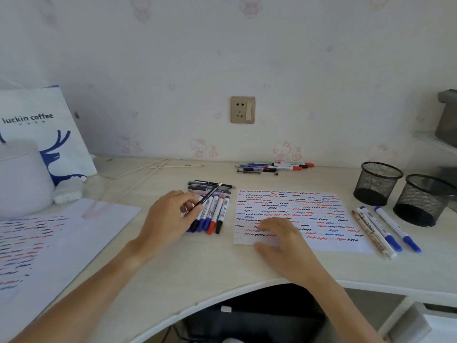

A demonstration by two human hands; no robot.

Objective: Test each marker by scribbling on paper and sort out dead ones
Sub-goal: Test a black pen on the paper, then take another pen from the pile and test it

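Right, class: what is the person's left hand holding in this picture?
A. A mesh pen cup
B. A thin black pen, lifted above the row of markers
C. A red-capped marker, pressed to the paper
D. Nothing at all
B: the left hand pinches a thin black pen angled up over the row of markers, while the right hand rests on the scribbled paper.

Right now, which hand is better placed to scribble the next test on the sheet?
The left hand: it already pinches a thin black pen. The right hand lies flat, steadying the scribble-covered white paper.
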